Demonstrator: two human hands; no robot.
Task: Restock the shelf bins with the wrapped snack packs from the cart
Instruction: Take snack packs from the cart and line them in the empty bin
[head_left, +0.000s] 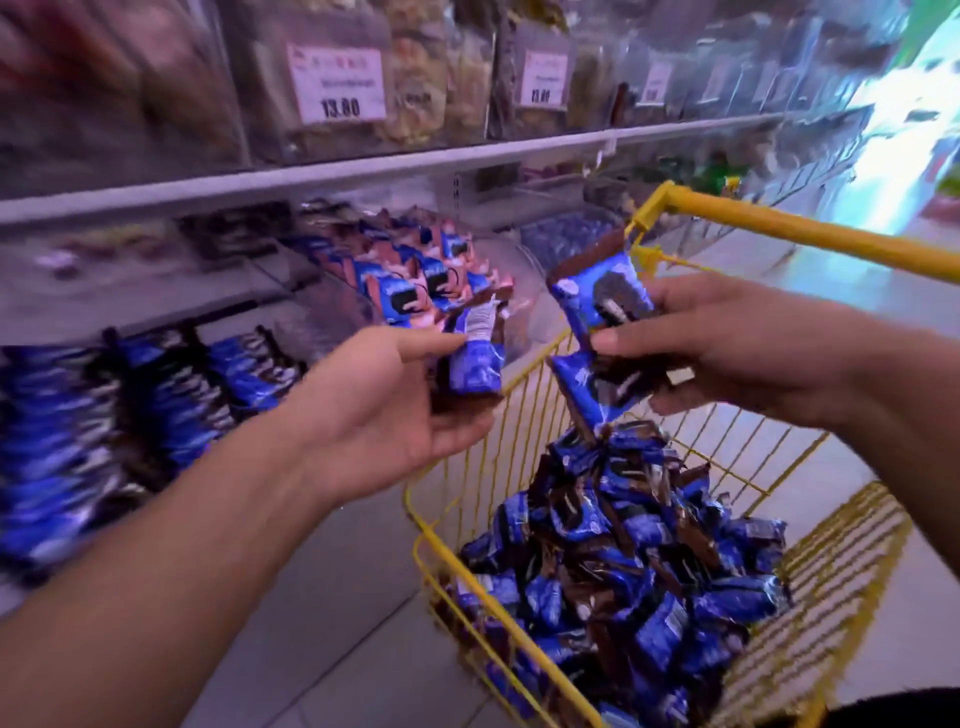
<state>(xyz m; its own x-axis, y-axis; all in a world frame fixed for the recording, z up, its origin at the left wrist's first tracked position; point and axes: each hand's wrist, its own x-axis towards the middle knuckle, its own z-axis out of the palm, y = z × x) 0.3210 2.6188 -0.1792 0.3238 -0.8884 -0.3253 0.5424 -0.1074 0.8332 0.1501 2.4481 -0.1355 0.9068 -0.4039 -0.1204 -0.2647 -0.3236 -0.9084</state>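
Left forearm (171, 551): nearest the lens, runs up from bottom-left toward the shelf; reach aimed at the bins, prob. so the packs go straight in w/o stepping.
Left hand (384, 400): palm up, fingers curled under a small stack of packs (475, 358), thumb along the top edge; clamped on them. Held on end, likely to match how the bin stock stands.
Right hand (727, 348): over the cart, thumb and fingers pinched on two packs (597, 306), one above the other, lower one hanging. Looks like the next batch, kept ready beside the left hand.
Cart (519, 629): yellow wire basket, low right, parked just beside the shelf; short carry. Handle bar (800, 231) crosses behind the right hand.
Cart stock (623, 561): loose heap of packs, lying every which way, basket floor covered; plenty left, so task is far from done IMO.
Shelf bin (415, 270): mid shelf, ahead of the left hand; packs stand in rows, faces toward the aisle. Seems the target bin.
Lower bins (104, 415): left, rows of blue packs; heavy motion blur, detail unclear.
Pack look: small flat pillow wrap, glossy blue front w/ dark sandwich-biscuit picture, brown ends, white label panel on back. Brand text too blurred to read.
Handling guess: slick film, light, could slip from a loose pinch.
Upper shelf (467, 150): clear bags of other snacks, price tags (336, 85) reading 13.00.
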